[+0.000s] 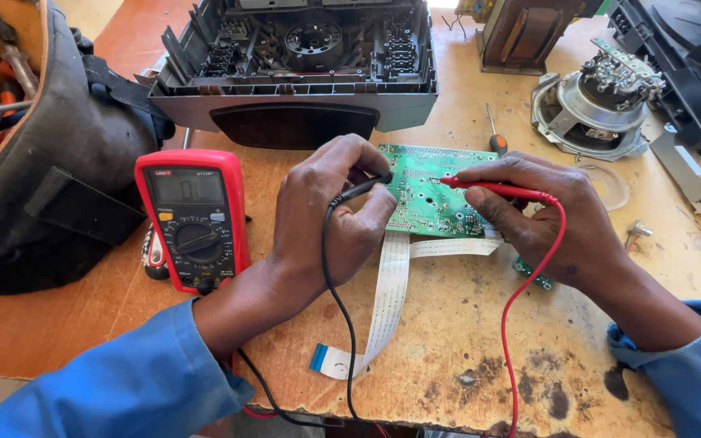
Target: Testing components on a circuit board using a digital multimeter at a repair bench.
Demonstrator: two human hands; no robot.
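Note:
My left hand [330, 215] is closed around a black test probe [364, 188], whose tip touches the left edge of a green circuit board [427, 199] lying flat on the workbench. My right hand [549, 219] pinches a red test probe [492, 188], its metal tip resting on the board's middle. Black and red leads trail down toward me off the bench edge. A red multimeter [195, 215] with a grey display and a dial lies left of my left hand. White flat ribbon cables [387, 300] run from under the board toward the front edge.
A grey, opened appliance chassis [294, 65] stands behind the board. A dark tool bag [42, 146] with screwdrivers sits at left. A small screwdriver [492, 134], a metal motor part [594, 105], a transformer [525, 32] and black housing pieces [683, 57] lie at right on the stained wooden bench [464, 357].

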